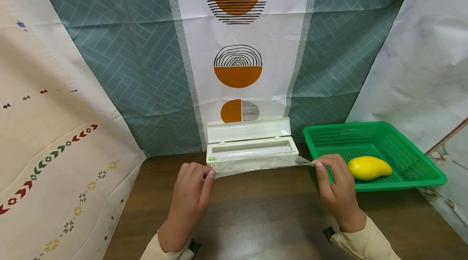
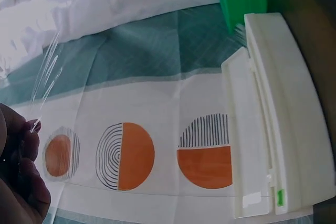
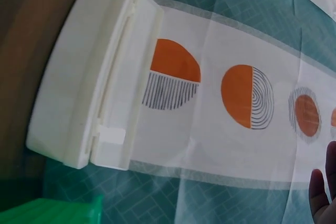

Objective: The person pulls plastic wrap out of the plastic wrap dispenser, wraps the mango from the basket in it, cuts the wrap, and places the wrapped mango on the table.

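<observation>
A white cling film dispenser point(image 1: 248, 131) stands at the back of the table with its lid raised, and a pale roll point(image 1: 248, 152) lies inside. Stretched in front of it is a sheet of clear cling film point(image 1: 252, 165), its front edge slightly bunched at the ends. My left hand point(image 1: 188, 201) pinches the film's left corner between thumb and fingers. The right corner is pinched the same way by my right hand point(image 1: 338, 189), close to the green basket. In the left wrist view, thin shiny strands of film point(image 2: 46, 72) run up from the fingers.
To the right stands a green plastic basket point(image 1: 417, 172) holding a yellow mango point(image 1: 369, 167). Behind the dispenser hangs a patterned cloth point(image 1: 237, 32) in teal and white. A cream embroidered cloth point(image 1: 55, 130) borders the brown table point(image 1: 256, 219) on the left.
</observation>
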`<act>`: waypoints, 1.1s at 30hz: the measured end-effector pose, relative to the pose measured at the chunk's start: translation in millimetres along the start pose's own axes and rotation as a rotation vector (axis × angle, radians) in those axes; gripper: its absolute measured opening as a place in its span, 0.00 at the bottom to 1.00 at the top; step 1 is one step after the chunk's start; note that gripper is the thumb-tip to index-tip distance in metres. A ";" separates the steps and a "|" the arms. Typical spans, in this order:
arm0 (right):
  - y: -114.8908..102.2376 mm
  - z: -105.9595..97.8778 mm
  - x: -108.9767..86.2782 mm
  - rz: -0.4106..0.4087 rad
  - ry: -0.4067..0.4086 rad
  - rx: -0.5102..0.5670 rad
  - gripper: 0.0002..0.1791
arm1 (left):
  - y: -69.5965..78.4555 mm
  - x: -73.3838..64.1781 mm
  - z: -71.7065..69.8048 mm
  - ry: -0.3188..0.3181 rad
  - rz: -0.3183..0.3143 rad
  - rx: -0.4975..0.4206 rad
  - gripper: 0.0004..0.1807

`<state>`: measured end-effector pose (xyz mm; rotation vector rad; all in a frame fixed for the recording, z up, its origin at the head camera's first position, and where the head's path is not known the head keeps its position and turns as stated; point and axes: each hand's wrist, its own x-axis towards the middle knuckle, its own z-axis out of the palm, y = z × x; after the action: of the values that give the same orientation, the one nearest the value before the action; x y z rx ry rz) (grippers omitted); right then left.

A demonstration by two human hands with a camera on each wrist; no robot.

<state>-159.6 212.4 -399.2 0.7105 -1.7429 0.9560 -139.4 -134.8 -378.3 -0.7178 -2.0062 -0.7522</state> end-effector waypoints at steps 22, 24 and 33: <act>-21.6 -19.8 -51.7 0.005 -0.102 0.056 0.18 | 12.0 -42.1 -7.3 -0.215 -0.012 -0.044 0.07; -23.8 -20.4 -54.1 0.008 -0.113 0.062 0.17 | 11.8 -44.4 -6.0 -0.205 -0.004 -0.053 0.06; -30.4 -22.9 -60.4 0.011 -0.158 0.092 0.16 | 10.3 -57.6 -0.5 -0.213 -0.007 -0.065 0.05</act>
<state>-103.4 218.3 -442.7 0.8566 -1.8511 1.0165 -104.6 -140.3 -425.0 -0.8602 -2.1840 -0.7751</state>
